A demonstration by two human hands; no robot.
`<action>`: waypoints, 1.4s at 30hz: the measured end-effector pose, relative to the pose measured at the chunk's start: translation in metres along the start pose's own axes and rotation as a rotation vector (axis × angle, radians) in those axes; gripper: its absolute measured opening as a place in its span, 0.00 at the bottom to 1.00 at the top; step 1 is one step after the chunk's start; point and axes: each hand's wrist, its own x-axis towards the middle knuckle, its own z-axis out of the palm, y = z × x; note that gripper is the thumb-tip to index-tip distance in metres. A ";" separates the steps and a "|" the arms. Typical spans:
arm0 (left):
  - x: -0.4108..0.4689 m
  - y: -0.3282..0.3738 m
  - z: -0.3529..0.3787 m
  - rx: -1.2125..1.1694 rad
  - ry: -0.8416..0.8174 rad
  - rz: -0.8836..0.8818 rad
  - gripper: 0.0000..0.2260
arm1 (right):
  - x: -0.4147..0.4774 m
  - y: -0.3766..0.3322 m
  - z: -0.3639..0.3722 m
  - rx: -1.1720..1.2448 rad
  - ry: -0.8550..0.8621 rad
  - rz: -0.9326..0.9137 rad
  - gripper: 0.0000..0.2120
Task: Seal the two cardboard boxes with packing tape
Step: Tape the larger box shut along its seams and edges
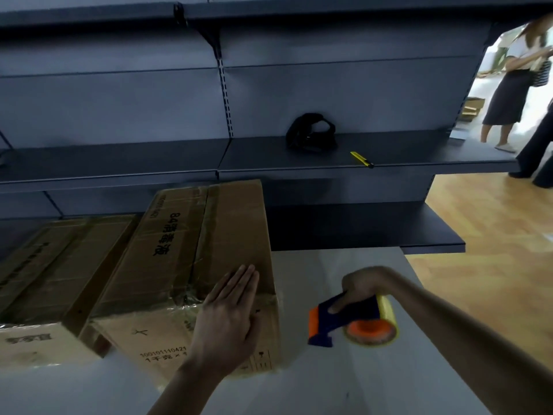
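Note:
Two brown cardboard boxes lie side by side on a white table [344, 378]. The right box [185, 244] carries black printed characters and has clear tape along its middle seam and over its near edge. The left box [51, 265] is lower, with shiny tape along its top. My left hand [230, 313] lies flat with straight fingers on the near right corner of the right box. To the right of that box, above the table, my right hand [359, 290] grips a blue and orange tape dispenser [344, 320] that holds a roll of yellowish tape [377, 327].
Dark grey metal shelves [299, 157] stand behind the table. On one shelf lie a black strap bundle [311, 133] and a yellow utility knife [361, 159]. Wooden floor [484, 223] shows at right, where two people [508, 85] stand near a doorway.

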 end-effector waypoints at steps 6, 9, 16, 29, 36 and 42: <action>0.012 0.018 -0.003 0.083 -0.046 -0.099 0.33 | 0.027 -0.016 0.040 0.295 0.142 -0.051 0.23; 0.009 0.018 -0.001 0.092 -0.073 -0.084 0.31 | 0.055 -0.031 0.068 0.368 0.279 0.004 0.17; 0.006 0.012 -0.003 0.080 -0.073 -0.038 0.31 | 0.104 -0.062 0.139 1.205 0.533 0.142 0.07; 0.006 0.007 -0.003 0.065 -0.100 -0.016 0.31 | 0.097 -0.083 0.157 1.597 0.632 0.343 0.15; 0.006 0.007 -0.005 0.029 -0.126 0.002 0.30 | 0.009 -0.105 0.111 1.358 0.963 -0.158 0.17; 0.007 0.006 -0.008 0.003 -0.160 0.015 0.31 | -0.033 -0.137 0.102 1.450 0.715 -0.716 0.21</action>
